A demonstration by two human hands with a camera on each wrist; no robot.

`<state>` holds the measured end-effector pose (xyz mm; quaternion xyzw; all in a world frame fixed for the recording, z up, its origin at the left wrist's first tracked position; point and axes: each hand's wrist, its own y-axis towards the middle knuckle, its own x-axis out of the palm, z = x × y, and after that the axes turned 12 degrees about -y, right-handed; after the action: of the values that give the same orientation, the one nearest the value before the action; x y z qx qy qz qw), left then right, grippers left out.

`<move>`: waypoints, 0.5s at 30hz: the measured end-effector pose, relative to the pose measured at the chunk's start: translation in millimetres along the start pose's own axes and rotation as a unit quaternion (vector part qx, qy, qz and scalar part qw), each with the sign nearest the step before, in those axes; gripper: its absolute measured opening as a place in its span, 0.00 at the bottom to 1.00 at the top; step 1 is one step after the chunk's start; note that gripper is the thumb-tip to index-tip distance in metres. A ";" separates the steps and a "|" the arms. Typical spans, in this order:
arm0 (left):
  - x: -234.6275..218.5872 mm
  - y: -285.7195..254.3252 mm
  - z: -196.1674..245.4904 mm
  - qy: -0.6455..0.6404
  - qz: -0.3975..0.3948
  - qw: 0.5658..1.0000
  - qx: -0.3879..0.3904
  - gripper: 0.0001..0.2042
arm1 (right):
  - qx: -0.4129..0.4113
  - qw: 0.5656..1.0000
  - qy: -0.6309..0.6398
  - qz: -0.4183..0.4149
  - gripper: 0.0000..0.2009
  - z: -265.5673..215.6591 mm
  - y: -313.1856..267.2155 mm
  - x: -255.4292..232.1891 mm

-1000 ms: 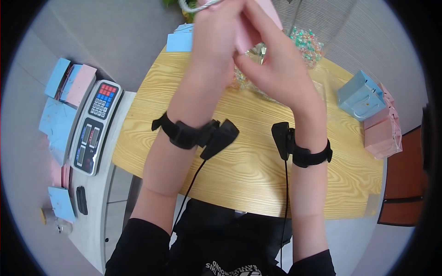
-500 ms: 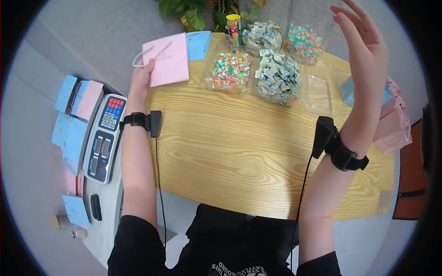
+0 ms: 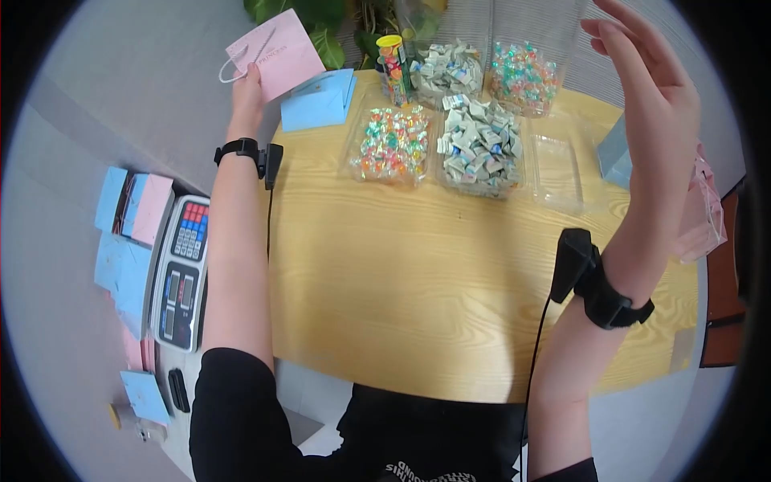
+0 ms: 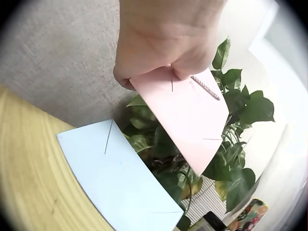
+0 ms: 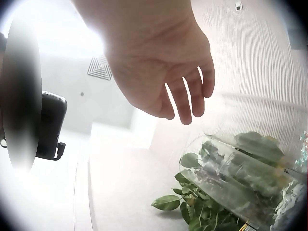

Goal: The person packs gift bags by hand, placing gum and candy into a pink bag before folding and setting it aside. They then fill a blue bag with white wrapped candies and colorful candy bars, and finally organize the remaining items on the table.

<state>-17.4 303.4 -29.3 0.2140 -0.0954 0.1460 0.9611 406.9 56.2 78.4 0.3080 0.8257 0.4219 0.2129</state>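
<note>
My left hand (image 3: 246, 98) pinches a pink paper gift bag (image 3: 277, 56) near its white rope handle (image 3: 230, 74), at the far left of the table. The bag is flat, with PRINCESS printed on it. In the left wrist view the bag (image 4: 185, 113) hangs from the fingers above a blue paper bag (image 4: 115, 173), with leaves behind. That blue bag (image 3: 315, 103) lies folded on the table's back left corner. On the right, my raised right hand (image 3: 652, 96) holds nothing. Its fingers (image 5: 181, 103) hang relaxed and slightly apart in the right wrist view.
Clear plastic boxes of wrapped candies (image 3: 391, 145) and paper-wrapped sweets (image 3: 480, 149) stand at the back, beside a yellow-lidded tube (image 3: 393, 68). Blue and pink bags (image 3: 703, 213) are at the right edge. A scale (image 3: 178, 273) and more bags (image 3: 120, 269) are at left.
The hands have parted. My left hand has carried the pink bag left, then farther up past the blue bag. My right hand has moved to the right, off the bag, and stays raised.
</note>
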 end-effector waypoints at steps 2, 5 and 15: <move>10.6 11.5 -7.6 0.022 -0.010 1.000 -0.012 0.19 | -0.009 1.000 0.001 0.004 0.13 6.7 2.7 1.9; 17.9 17.1 -31.7 0.036 -0.032 0.997 -0.053 0.18 | -0.011 1.000 -0.007 -0.005 0.13 7.5 2.9 7.6; 11.9 -3.4 -37.1 0.203 -0.029 0.947 -0.248 0.15 | 0.002 0.999 -0.028 -0.036 0.14 -3.7 4.6 14.7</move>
<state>-0.6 319.5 -60.8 -0.0622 0.0751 0.1299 0.9867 395.6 66.3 82.8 0.2901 0.8307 0.4037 0.2504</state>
